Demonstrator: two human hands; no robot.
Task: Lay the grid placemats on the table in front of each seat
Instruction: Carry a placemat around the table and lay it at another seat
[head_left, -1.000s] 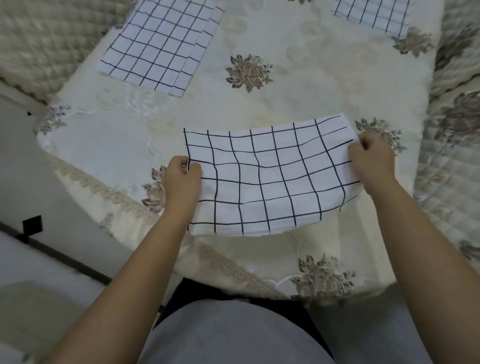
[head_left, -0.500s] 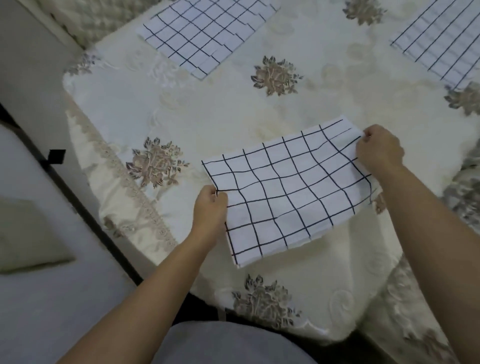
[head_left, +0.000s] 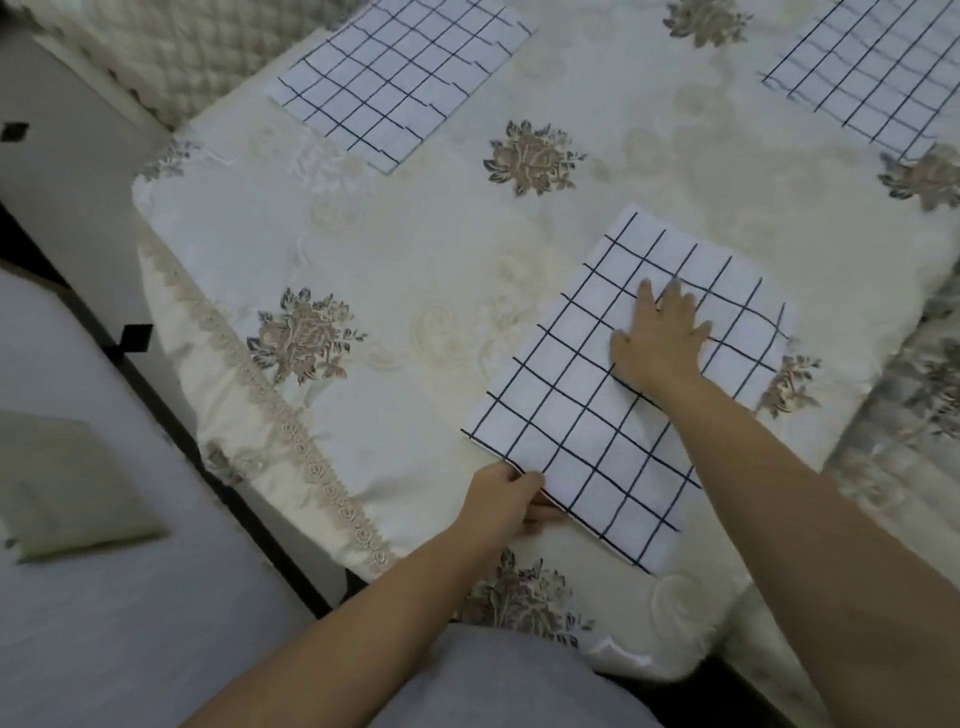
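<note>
A white placemat with a black grid (head_left: 587, 415) lies flat on the table (head_left: 395, 291), near its front edge. My right hand (head_left: 662, 338) presses on the middle of it with fingers spread and straight. My left hand (head_left: 506, 501) pinches the mat's near-left edge at the table's front. Two more grid placemats lie on the cloth: one at the far left (head_left: 400, 78), one at the far right (head_left: 872, 67), cut off by the frame.
The table wears a cream tablecloth with brown flower prints and a lace hem (head_left: 291, 431). Quilted chair backs stand at the far left (head_left: 171, 57) and at the right (head_left: 914, 415). A pale cushion (head_left: 67, 488) lies on the floor at left.
The mat went from being held up by both side edges to lying on the table. My right hand let go of the edge and now presses flat on the mat. The view shifted left.
</note>
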